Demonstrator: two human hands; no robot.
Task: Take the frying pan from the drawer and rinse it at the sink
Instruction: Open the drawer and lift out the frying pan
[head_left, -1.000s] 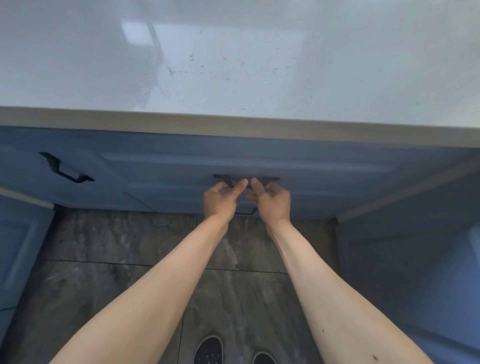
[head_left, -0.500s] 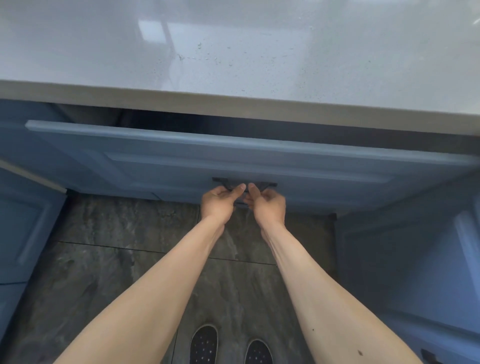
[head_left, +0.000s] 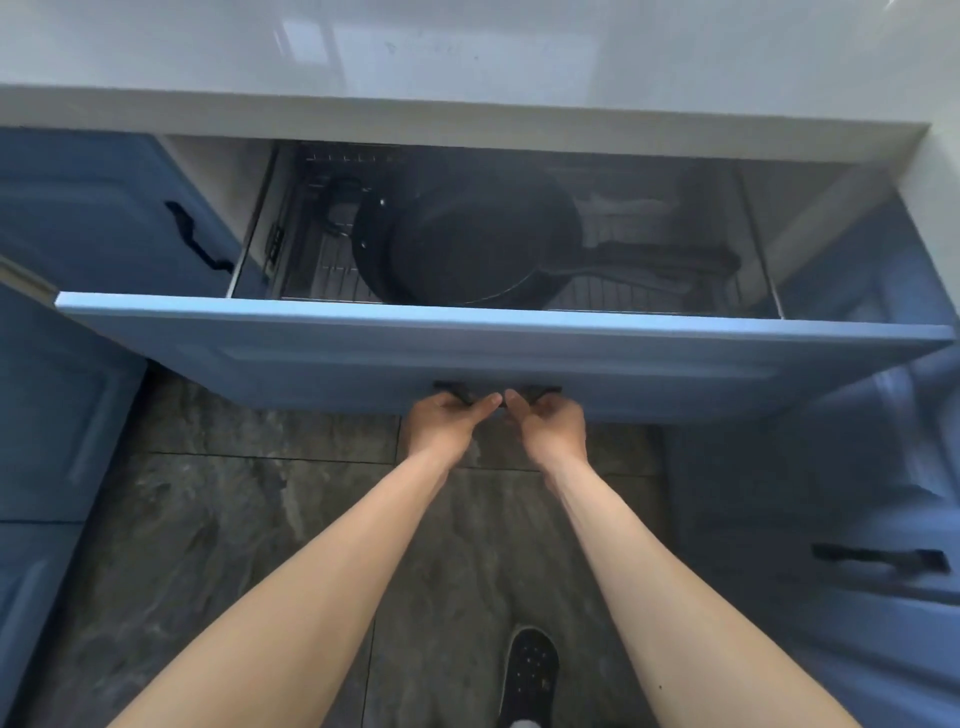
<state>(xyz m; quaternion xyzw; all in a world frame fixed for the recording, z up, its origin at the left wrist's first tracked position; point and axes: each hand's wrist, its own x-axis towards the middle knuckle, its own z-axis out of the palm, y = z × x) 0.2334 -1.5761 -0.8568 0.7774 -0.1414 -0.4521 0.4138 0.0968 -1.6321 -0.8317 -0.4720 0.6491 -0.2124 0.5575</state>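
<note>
Blue drawer, open: black frying pan on wire rack, centre, handle toward right edge; left hand and right hand both curled around black drawer handle.

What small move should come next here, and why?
Probably let the right hand go of the drawer handle and reach for the frying pan's handle: the drawer is open, the pan is exposed, and the left hand also grips the handle.
</note>
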